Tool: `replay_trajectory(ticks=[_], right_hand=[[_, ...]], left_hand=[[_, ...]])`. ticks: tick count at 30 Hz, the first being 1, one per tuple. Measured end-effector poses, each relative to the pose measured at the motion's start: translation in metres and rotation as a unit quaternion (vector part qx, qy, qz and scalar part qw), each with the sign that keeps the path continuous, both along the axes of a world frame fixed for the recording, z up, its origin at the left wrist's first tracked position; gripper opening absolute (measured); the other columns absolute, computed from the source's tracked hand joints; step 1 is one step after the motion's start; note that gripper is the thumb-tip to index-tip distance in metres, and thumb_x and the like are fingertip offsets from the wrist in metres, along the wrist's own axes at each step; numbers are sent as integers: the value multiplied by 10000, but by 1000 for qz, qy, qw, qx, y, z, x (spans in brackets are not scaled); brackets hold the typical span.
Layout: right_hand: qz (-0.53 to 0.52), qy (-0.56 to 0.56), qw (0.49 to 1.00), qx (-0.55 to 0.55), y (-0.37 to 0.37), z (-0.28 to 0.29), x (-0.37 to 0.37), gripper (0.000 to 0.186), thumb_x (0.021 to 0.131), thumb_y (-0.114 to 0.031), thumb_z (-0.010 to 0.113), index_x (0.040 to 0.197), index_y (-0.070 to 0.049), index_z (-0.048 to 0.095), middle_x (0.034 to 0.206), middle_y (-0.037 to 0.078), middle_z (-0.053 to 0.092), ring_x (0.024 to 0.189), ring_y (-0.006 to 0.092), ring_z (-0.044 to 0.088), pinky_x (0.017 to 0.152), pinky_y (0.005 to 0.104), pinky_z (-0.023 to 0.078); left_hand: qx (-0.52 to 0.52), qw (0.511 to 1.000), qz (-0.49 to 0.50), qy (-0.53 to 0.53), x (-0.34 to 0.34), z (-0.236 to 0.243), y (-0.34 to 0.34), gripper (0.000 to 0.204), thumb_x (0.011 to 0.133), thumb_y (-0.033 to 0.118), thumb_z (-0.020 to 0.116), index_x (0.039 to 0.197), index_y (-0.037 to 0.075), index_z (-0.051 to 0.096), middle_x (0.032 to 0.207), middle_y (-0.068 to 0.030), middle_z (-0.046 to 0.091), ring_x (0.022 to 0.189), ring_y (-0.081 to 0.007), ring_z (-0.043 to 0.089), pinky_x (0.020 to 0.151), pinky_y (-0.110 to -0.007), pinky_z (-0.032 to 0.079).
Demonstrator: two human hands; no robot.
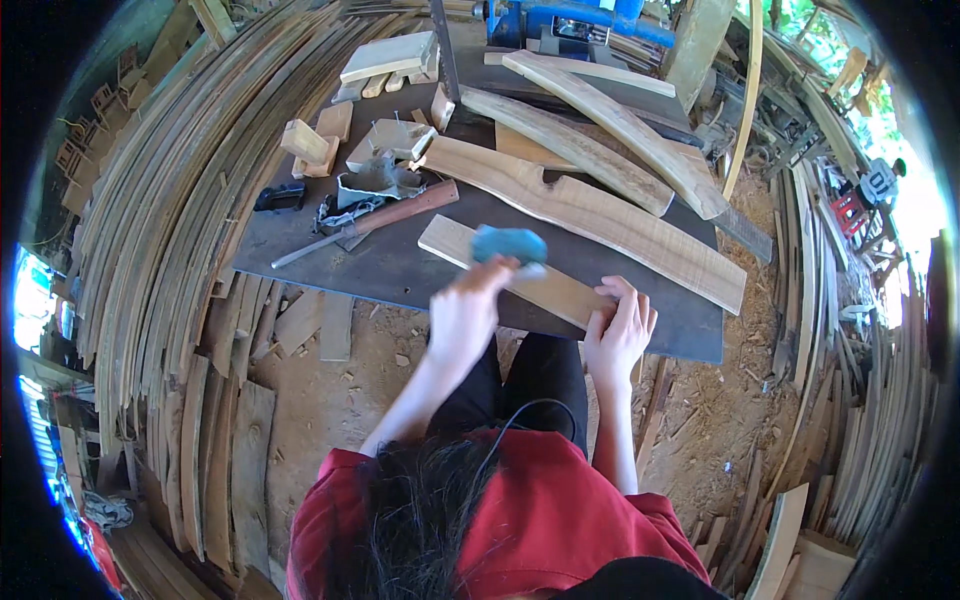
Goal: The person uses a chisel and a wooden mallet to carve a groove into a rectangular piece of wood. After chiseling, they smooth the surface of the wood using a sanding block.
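Observation:
A flat, light-brown wooden board [555,293] lies slantwise along the near side of the dark workbench [345,262]. In my left hand [468,305] is a blue-green pad [510,244], smeared by motion, over the board's left half; whether it is sandpaper or cloth I cannot tell. Whether the pad touches the wood is unclear. My right hand [618,332] grips the board's right end at the bench's near edge, fingers on top. Just beyond lies a longer curved plank [600,220] with a notch in its far edge.
Left on the bench are a long wooden-handled tool [410,208], a crumpled grey container [380,182] and wood blocks [395,140]. More planks [620,130] lie farther back, near a blue machine [580,22]. Stacked wood strips [190,170] flank the left side. Shavings cover the floor [700,430].

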State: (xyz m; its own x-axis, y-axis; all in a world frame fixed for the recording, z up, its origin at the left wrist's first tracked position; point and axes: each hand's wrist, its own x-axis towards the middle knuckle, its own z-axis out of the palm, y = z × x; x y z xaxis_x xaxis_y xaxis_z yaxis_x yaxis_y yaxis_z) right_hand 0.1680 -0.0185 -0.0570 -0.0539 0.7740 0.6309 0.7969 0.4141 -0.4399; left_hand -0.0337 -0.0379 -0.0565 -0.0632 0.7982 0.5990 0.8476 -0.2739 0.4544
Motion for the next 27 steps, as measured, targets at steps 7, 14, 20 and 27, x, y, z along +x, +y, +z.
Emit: replay_trajectory(ticks=[7, 14, 20, 27], right_hand=[[-3, -1, 1000, 3, 0, -2, 1, 383, 694, -3, 538, 1063, -103, 548, 951, -6, 631, 915, 231, 562, 806, 381, 379], [-2, -7, 1000, -1, -1, 2, 0, 377, 699, -4, 535, 1062, -102, 549, 941, -7, 638, 903, 230, 563, 802, 379, 379], [-6, 3, 1000, 0, -1, 0, 0, 378, 699, 1, 537, 1062, -104, 552, 949, -10, 636, 903, 226, 562, 803, 378, 378], [-3, 1, 1000, -8, -2, 2, -2, 384, 696, 2, 538, 1065, -106, 553, 951, -12, 632, 907, 229, 561, 805, 377, 377]], left_hand=[[-31, 998, 41, -20, -28, 9, 14, 223, 848, 19, 557, 1012, 130, 659, 970, -79, 697, 842, -287, 683, 666, -392, 563], [-8, 997, -73, -36, 28, 9, -7, 261, 820, -44, 554, 994, 114, 668, 1036, -65, 693, 913, -265, 681, 741, -374, 564], [-14, 994, 105, 0, -50, 8, 29, 178, 867, 53, 558, 972, 136, 676, 960, -96, 700, 774, -300, 684, 646, -405, 559], [61, 995, -79, -14, 31, 1, -4, 269, 829, -2, 548, 1017, 158, 654, 968, -58, 686, 820, -259, 682, 642, -379, 563]])
